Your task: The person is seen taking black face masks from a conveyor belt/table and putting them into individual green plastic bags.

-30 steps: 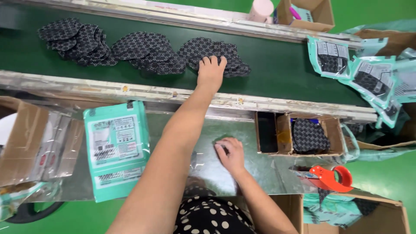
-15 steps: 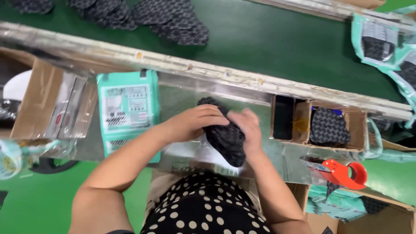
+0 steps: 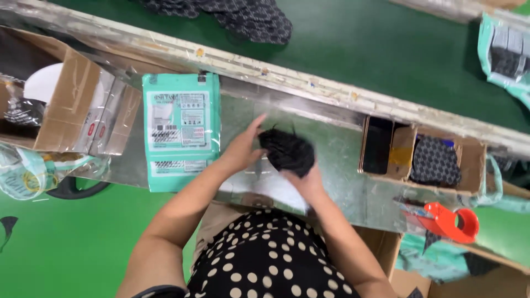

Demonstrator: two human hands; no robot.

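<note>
A black patterned fabric piece (image 3: 287, 150) is bunched up over the metal work shelf (image 3: 337, 149). My left hand (image 3: 243, 149) grips its left side with the fingers raised. My right hand (image 3: 306, 182) holds it from below on the near side. Directly under the hands lies a clear plastic bag (image 3: 265, 190) on the shelf. A stack of teal printed packaging bags (image 3: 181, 129) lies just left of my left hand.
More black fabric pieces (image 3: 243, 16) lie on the green conveyor belt (image 3: 386, 49) beyond the shelf rail. A cardboard box (image 3: 436, 160) at the right holds a black patterned piece. A red tape dispenser (image 3: 450, 221) sits near it. An open cardboard box (image 3: 61, 110) stands at the left.
My left hand reached to the belt, took a black fabric piece and brought it back to the shelf. Both hands now hold it bunched together. The view has shifted downward.
</note>
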